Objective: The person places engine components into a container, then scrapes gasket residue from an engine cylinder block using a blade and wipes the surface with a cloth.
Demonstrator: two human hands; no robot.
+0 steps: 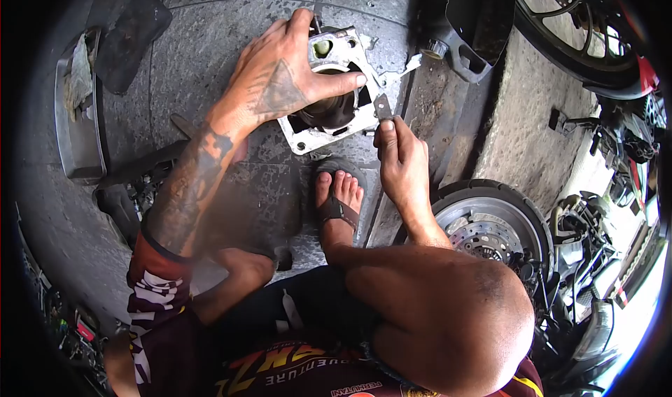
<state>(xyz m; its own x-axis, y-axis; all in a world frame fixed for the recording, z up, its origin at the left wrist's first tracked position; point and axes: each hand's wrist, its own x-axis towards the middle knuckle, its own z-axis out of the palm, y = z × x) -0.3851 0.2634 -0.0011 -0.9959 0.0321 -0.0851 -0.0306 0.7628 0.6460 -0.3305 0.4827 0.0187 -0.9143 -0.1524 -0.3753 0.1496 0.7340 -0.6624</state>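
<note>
A metal engine cylinder block [305, 141] with a round bore and a flat, light-coloured face is tilted above the floor. My left hand [290, 75] grips its upper left side, the thumb lying across the face near the bore. On the block's right side, my right hand [404, 149] closes round a small flat blade [383, 107] with holes in it. The blade's tip is at the block's right edge. Beside that edge, torn whitish gasket-like scraps [400, 74] stick out.
A metal tray [72, 145] and a dark flat piece [133, 41] lie at the left. Upper right are a black container [479, 19] and a spoked wheel [584, 19]. Another wheel [490, 222] with a brake disc lies right of my knee. My sandalled foot [339, 201] is below the block.
</note>
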